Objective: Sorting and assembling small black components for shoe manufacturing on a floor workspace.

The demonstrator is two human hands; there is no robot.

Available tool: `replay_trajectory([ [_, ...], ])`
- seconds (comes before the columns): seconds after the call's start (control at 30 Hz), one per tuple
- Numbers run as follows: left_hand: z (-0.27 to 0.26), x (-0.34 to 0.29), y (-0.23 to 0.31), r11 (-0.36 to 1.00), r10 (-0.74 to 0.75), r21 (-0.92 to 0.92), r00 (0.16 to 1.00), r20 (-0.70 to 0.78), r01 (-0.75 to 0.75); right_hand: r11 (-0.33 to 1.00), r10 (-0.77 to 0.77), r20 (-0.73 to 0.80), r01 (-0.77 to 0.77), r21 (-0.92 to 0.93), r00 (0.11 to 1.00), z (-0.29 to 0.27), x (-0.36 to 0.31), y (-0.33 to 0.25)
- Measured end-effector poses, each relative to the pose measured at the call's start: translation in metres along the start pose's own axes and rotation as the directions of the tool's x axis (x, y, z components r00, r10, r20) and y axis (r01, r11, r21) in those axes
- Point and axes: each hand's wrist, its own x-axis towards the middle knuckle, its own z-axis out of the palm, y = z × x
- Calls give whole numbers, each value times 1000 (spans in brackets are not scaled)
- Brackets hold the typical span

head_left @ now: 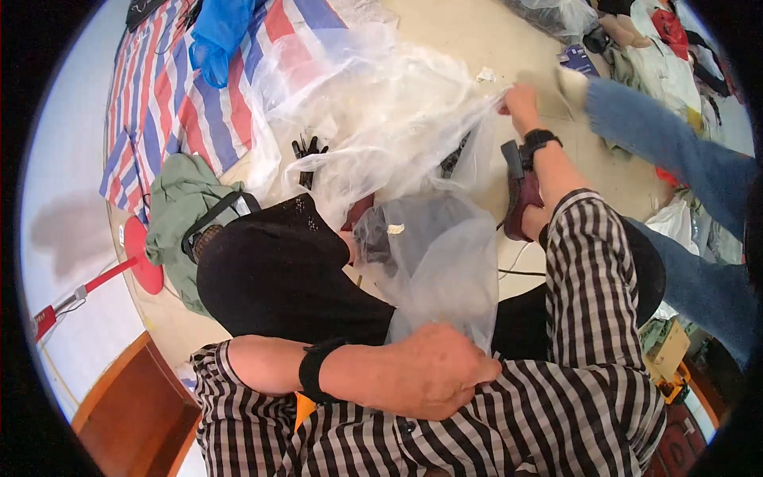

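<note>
My right hand (520, 109) reaches out over the floor, its fingers pinched on the edge of a large clear plastic sheet (381, 103). The sheet lies crumpled and is pulled taut toward that hand. Close to my body, my left hand (429, 372) is closed in a fist at the near end of a translucent grey plastic bag (445, 238). The bag hangs between my knees with something dark inside and a small pale label on it. The fingertips of my left hand are partly hidden.
A striped woven sheet (191, 95) with a blue plastic bag (214, 40) covers the far left. A green cloth bag (183, 207) and a red round base (143, 254) stand left. Another person's jeans-clad legs (660, 131) are at right, beside piled clothes (660, 63).
</note>
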Motion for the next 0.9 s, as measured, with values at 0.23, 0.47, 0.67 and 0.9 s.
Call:
replay_trajectory([
  [0.23, 0, 7, 0, 998, 12, -64, 1000, -6, -12, 997, -49, -99, 43, -64, 994, -49, 51, -33],
  [0.47, -16, 7, -3, 992, -128, -14, 965, -229, 129, 989, 3, -10, -5, -146, 1000, -24, -14, -159],
  [0.67, -65, -5, -1, 940, -298, -43, 753, -587, 338, 977, -18, 460, -82, 197, 888, -54, -61, -232],
  [0.9, -105, -27, -26, 958, -221, -81, 527, -821, 275, 859, -423, 509, 153, 489, 750, -107, -125, -334],
])
